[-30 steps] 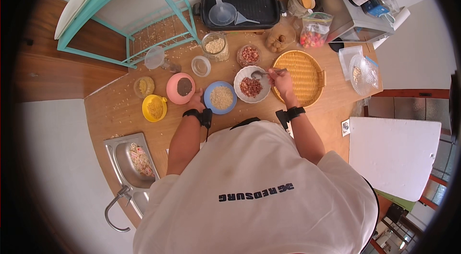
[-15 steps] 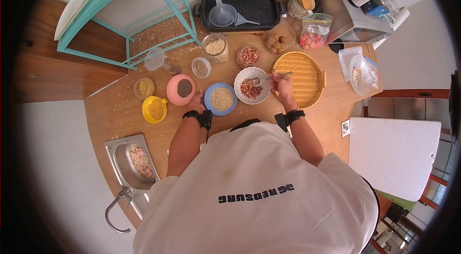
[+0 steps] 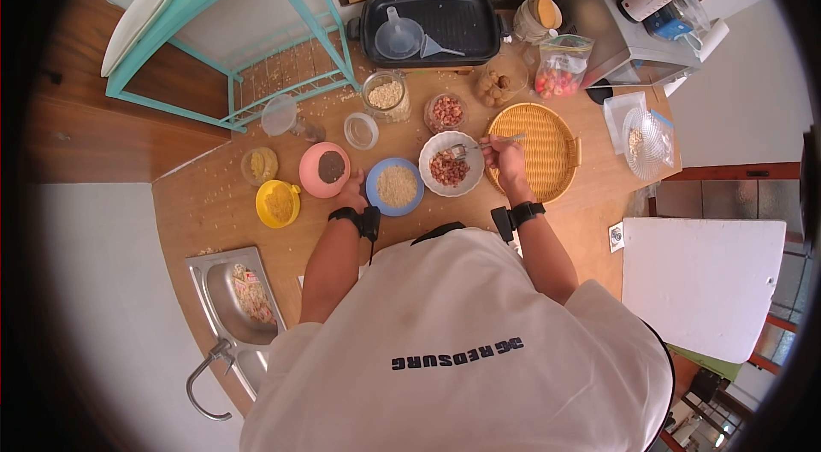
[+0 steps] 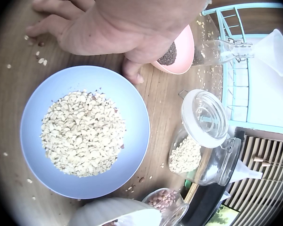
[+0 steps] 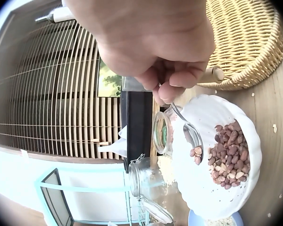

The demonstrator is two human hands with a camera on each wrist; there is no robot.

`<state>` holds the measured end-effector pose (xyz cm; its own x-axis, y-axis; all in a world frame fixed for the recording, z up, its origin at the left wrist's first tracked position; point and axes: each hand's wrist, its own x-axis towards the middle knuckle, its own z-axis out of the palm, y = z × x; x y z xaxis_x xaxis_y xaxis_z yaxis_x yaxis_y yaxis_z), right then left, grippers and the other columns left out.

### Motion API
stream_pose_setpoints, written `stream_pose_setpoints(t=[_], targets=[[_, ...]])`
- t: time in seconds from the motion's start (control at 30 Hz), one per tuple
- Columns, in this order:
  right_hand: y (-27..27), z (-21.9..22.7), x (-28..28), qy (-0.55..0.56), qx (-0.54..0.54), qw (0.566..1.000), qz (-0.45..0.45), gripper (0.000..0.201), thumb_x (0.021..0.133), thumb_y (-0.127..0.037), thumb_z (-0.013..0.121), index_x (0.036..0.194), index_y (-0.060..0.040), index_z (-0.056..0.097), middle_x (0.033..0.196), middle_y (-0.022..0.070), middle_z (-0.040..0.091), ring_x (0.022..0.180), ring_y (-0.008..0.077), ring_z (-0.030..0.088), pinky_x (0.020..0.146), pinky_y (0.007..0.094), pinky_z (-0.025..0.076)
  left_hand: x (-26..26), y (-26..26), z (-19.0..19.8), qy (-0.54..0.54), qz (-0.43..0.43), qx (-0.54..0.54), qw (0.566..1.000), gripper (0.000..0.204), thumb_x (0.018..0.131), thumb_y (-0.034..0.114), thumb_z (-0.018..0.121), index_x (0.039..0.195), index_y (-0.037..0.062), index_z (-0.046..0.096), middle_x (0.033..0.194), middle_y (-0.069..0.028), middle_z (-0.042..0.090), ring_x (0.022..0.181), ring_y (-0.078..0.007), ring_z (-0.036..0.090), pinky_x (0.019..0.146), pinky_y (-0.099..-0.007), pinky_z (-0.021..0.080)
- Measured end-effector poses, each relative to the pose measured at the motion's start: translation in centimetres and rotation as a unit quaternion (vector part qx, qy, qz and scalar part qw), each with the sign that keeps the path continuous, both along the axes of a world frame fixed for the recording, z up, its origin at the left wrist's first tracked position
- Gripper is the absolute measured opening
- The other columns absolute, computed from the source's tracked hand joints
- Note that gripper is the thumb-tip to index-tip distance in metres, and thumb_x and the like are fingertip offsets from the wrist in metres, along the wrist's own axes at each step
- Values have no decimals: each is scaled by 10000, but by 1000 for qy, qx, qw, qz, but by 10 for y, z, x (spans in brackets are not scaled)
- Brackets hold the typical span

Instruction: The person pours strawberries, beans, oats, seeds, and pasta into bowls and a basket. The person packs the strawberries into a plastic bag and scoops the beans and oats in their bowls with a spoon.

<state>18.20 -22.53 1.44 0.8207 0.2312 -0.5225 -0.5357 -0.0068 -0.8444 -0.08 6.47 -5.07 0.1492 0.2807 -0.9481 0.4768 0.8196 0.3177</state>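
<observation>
My right hand (image 3: 509, 163) pinches a metal spoon (image 5: 194, 137) over the white scalloped bowl (image 3: 448, 187), which holds reddish-brown nuts (image 5: 230, 155). A few nuts lie in the spoon's bowl. My left hand (image 3: 349, 189) rests on the table between the pink bowl (image 3: 310, 171) of dark grains and the blue bowl (image 3: 393, 211). Its fingers lie spread and hold nothing in the left wrist view, where the blue bowl of pale flakes (image 4: 82, 134) is below the hand (image 4: 118, 28).
A round wicker tray (image 3: 537, 140) lies right of the white bowl. Behind stand a jar of flakes (image 3: 386, 96), a jar of nuts (image 3: 445, 112) and a black pan (image 3: 453, 20). The yellow bowl (image 3: 295, 206) is at left, above the sink (image 3: 214, 281).
The spoon has shifted within the white bowl, and its handle has turned slightly with my right hand. My left hand stays beside the pink bowl. The whole head view has shifted a little.
</observation>
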Motion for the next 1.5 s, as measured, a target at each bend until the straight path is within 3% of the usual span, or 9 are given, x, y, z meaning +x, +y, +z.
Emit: stream_pose_setpoints(t=[0.07, 0.13, 0.73, 0.9, 1.03, 1.17, 1.23, 1.47, 1.5], targets=[[0, 0, 1, -9, -3, 1000, 3, 242, 947, -186, 532, 885, -4, 678, 645, 19, 596, 518, 102, 507, 484, 233, 384, 5, -9, 23, 3, 6, 22, 1000, 727, 838, 512, 650, 1424, 257, 302, 1413, -227, 361, 1099, -537, 413, 708, -752, 365], [0, -2, 2, -18, -7, 1000, 9, 240, 947, -182, 527, 883, -7, 679, 646, 17, 599, 519, 101, 505, 485, 232, 380, 13, -15, 44, 55, 53, 45, 996, 402, 935, 315, 591, 1263, 104, 497, 1124, -111, 611, 949, -285, 615, 749, -538, 529], [-3, -11, -1, -17, 18, 999, -20, 218, 945, -174, 545, 895, -13, 683, 686, 21, 618, 536, 93, 519, 487, 228, 401, 8, -12, 30, 13, 74, 55, 996, 342, 921, 286, 621, 1188, 87, 545, 1044, -93, 636, 902, -271, 601, 772, -527, 505], [7, -17, -4, -49, -11, 993, 110, 221, 948, -193, 560, 988, -8, 673, 751, 33, 637, 594, 99, 569, 553, 232, 462, 11, -14, 36, 22, 76, 46, 996, 363, 918, 276, 625, 1215, 94, 523, 1092, -88, 613, 925, -275, 598, 787, -537, 502], [7, -23, -4, -10, 25, 997, 72, 229, 946, -196, 567, 1006, 1, 666, 763, 39, 641, 602, 104, 578, 554, 239, 472, 9, -13, 35, 2, 68, 42, 997, 390, 914, 282, 629, 1239, 102, 508, 1123, -88, 602, 962, -276, 591, 796, -537, 502], [7, -20, -6, -11, 20, 997, 76, 226, 947, -187, 567, 1010, 9, 662, 762, 42, 639, 609, 107, 582, 558, 240, 477, -4, 1, -16, -49, 50, -7, 998, 393, 918, 293, 622, 1240, 101, 506, 1129, -89, 602, 979, -278, 586, 799, -532, 503], [9, -20, -7, -14, 9, 997, 74, 224, 949, -181, 563, 1008, 10, 662, 762, 43, 639, 611, 108, 583, 562, 239, 478, -1, 0, -5, 4, 18, 13, 1000, 746, 868, 448, 640, 1463, 276, 224, 1513, -200, 205, 1187, -575, 324, 740, -775, 348], [13, -16, -11, -34, -16, 992, 118, 225, 952, -176, 552, 982, 17, 664, 743, 61, 644, 580, 124, 596, 543, 244, 487, 0, 0, -3, -26, 13, 10, 1000, 721, 866, 463, 636, 1449, 290, 250, 1494, -203, 238, 1147, -570, 370, 718, -767, 365], [14, -15, -12, -27, -21, 993, 117, 233, 956, -183, 547, 993, 17, 662, 741, 54, 640, 582, 117, 583, 550, 241, 480, 4, -4, 11, -4, 22, 22, 1000, 516, 894, 408, 620, 1303, 182, 401, 1256, -158, 444, 1009, -428, 498, 726, -640, 440]])
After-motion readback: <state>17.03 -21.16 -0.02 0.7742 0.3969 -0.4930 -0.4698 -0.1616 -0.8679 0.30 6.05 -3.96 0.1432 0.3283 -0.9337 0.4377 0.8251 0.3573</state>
